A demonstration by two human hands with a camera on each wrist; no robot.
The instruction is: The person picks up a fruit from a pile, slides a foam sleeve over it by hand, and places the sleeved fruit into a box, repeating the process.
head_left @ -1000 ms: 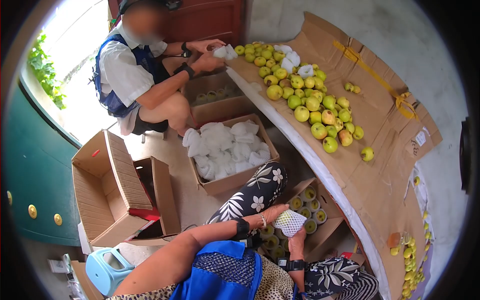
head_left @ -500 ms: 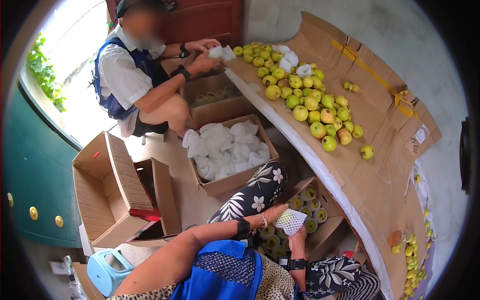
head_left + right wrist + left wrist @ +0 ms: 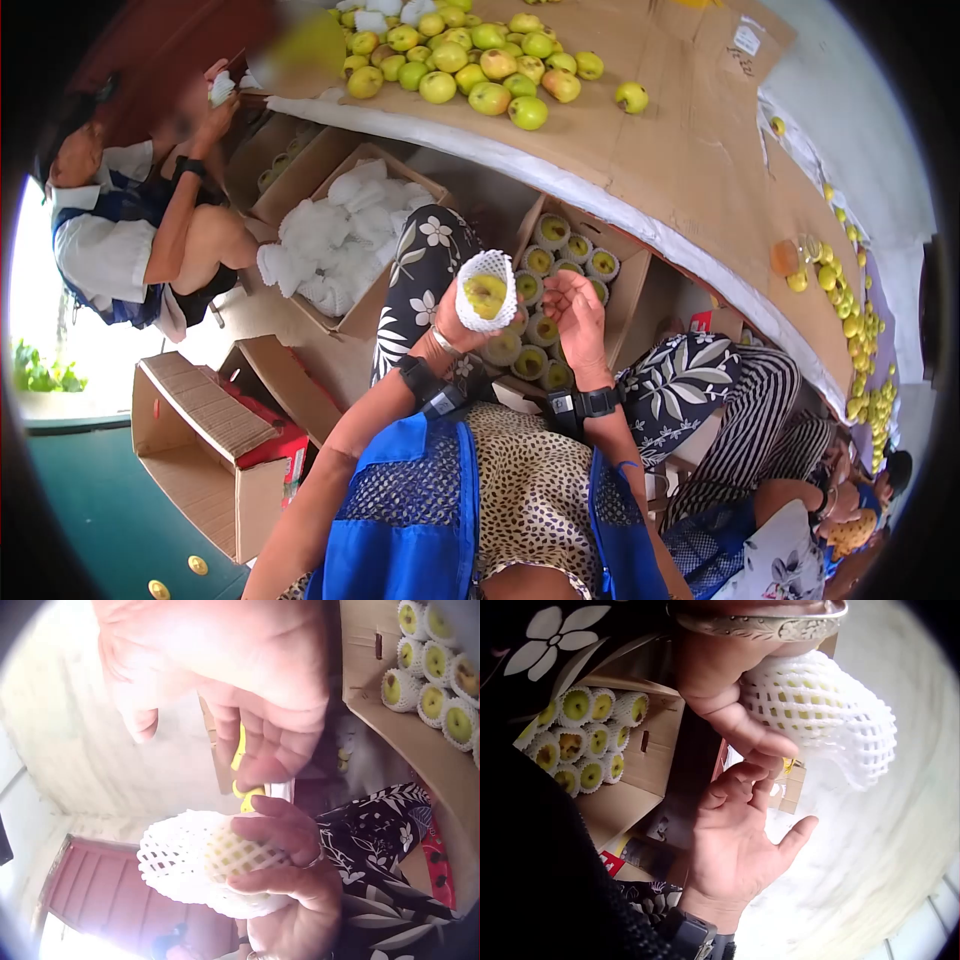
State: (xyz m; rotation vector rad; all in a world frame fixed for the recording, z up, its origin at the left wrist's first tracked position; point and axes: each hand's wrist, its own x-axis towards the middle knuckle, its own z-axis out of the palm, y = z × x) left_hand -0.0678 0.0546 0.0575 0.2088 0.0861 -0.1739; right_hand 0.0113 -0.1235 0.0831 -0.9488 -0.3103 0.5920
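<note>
With the left hand, grips a netted fruit, fingers and thumb bent round the foam. Held above the left edge of the fruit carton, clear of the contents. In the head view, shows a yellow-green end with a brown tinge at the open mouth of the net; in the left wrist view, trails a loose foam tail beyond the fruit.

With the right hand, grips nothing; fingers loosely bent, just beside the left hand. Contact between the two sets of fingers: cannot be confirmed, owing to overlap.

Risk, slip-out: possible on tilting, from a loose net and an open mouth. Risk, drop: possible on slackening of the left grip, for want of support from the right. Risk, bruising: likely after any fall onto the packed fruit inside the carton walls.

Beyond the floral trouser leg: a second carton, heaped with loose nets. Along the near edge of the cardboard-covered tabletop, towards the left end: unwrapped fruit, piled. Risk, roll-off: possible from a knock to that edge. At far left: another person, crouched.
</note>
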